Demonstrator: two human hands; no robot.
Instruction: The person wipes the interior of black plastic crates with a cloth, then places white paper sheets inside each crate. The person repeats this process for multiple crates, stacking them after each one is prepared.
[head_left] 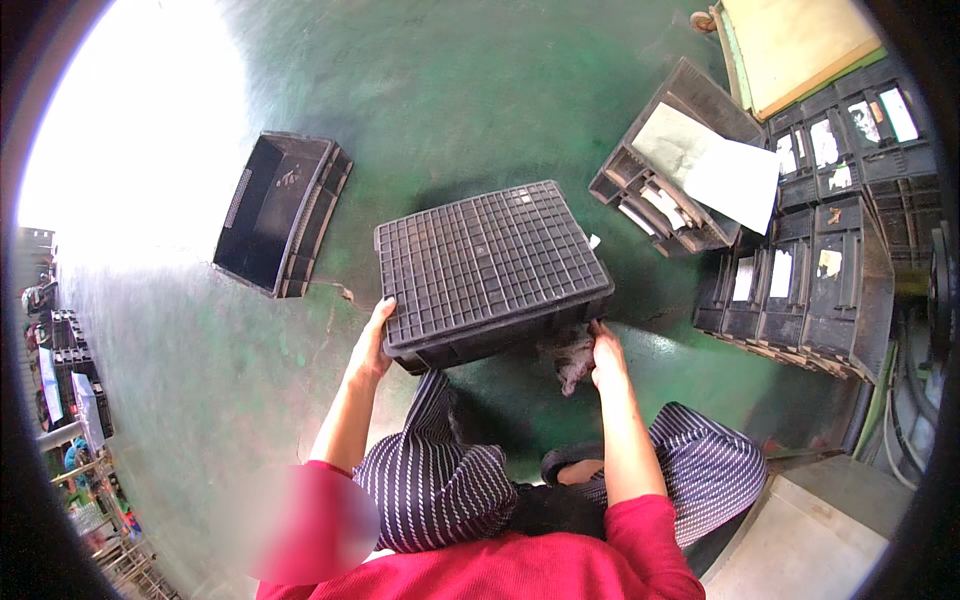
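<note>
A black plastic crate (490,255) is turned bottom up in front of me, its ribbed grid base facing upward. My left hand (375,338) grips its near left corner, with the thumb along the side. My right hand (606,358) closes on the near right corner, the fingertips partly hidden under the edge. A crumpled greyish-pink rag (572,362) hangs beside the right hand, below the crate's near edge. Whether the right fingers also pinch the rag, I cannot tell. The crate's open side is hidden underneath.
An empty black crate (280,215) lies on the green floor (440,90) at the left. On the right, another crate (665,150) bears white paper sheets (715,165), near stacked crates (800,280). A yellow-topped cart (800,45) stands far right; a pale metal box (800,535) is near right.
</note>
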